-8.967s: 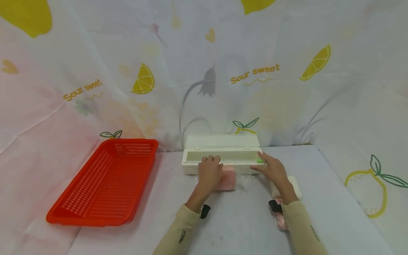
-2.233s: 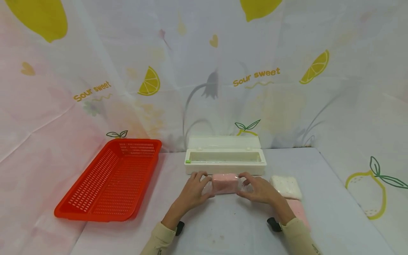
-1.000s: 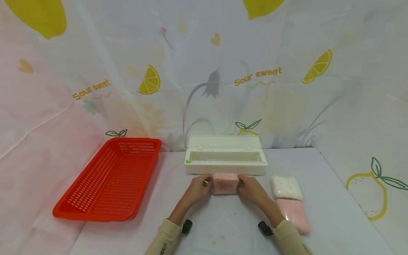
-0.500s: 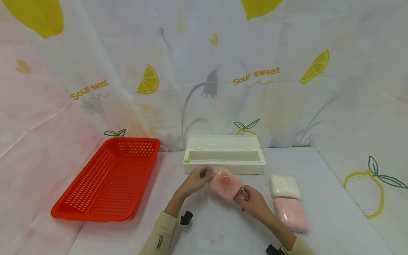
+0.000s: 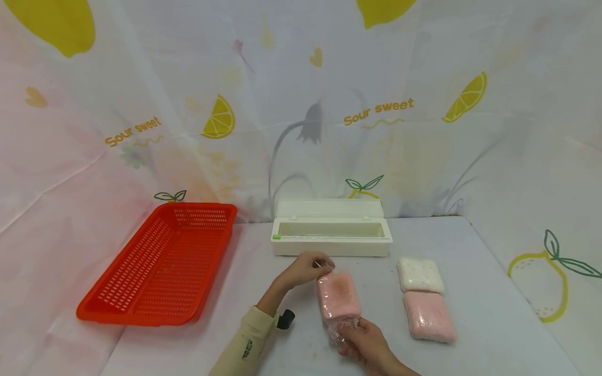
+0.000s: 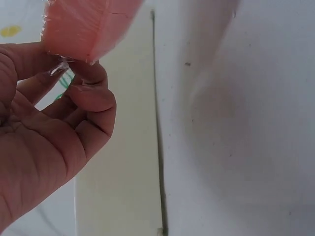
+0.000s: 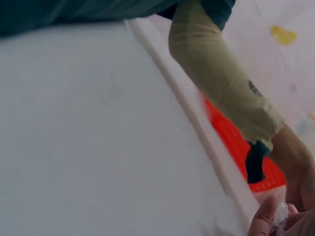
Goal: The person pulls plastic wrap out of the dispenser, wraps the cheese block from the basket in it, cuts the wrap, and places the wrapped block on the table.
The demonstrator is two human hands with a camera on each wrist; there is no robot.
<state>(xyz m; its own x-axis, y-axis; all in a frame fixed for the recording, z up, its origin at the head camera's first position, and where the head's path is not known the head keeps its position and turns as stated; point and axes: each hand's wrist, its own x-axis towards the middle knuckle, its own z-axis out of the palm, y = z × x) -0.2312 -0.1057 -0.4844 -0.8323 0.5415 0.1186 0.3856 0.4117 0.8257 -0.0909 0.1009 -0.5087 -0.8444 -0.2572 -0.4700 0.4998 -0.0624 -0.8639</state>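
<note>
A pink block [image 5: 339, 295] wrapped in cling film, with a brownish patch on its face, hangs between both hands above the table. My left hand [image 5: 308, 269] pinches the gathered film at its far end; in the left wrist view the fingers [image 6: 93, 98] close on the film right at the block [image 6: 88, 27]. My right hand [image 5: 369, 344] grips the bunched film [image 5: 342, 329] at the near end. Only part of that hand, with a bit of film [image 7: 280, 216], shows in the right wrist view's lower corner. Behind stands a white cling film dispenser [image 5: 331, 246], its lid up.
To the right lie a wrapped white block [image 5: 420, 275] and a wrapped pink block [image 5: 429, 316], one behind the other. A red perforated basket [image 5: 160, 271] stands at the left. A green slider [image 5: 276, 237] sits at the dispenser's left end. A patterned cloth [image 5: 263, 104] hangs behind.
The film sheet on the dispenser is now around the block. Both hands gathered its ends, lifted the block and turned it from crosswise to nearly lengthwise, right hand nearer me. The slider moved from right to left.
</note>
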